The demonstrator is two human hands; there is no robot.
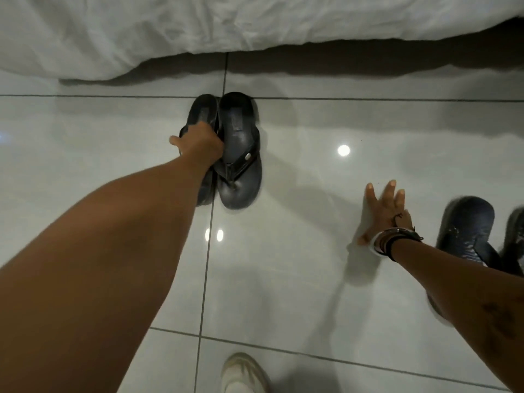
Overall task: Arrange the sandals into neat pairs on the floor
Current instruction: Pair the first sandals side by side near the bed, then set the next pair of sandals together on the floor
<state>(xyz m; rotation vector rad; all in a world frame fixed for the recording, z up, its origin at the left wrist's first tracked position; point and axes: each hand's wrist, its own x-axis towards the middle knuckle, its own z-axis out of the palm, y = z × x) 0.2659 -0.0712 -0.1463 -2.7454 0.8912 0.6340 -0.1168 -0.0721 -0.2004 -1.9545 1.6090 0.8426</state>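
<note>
Two black thong sandals lie side by side on the glossy tile floor, toes toward me. My left hand [198,144] grips the left sandal [202,110] of this pair at its strap, covering its middle. The right sandal [238,154] touches it, its strap and metal stud showing. My right hand [387,212], with bracelets at the wrist, hovers flat and open over bare tile, fingers spread. Just right of that hand lies a dark blue sandal [465,228], partly hidden by my forearm. Another dark sandal [514,242] is cut off by the right edge.
A white bed sheet [198,26] hangs down at the top, with dark shadow under the bed behind the black pair. A pale shoe [243,374] on a foot shows at the bottom edge. Grey tiles [312,265] with dark grout lines reflect ceiling lights.
</note>
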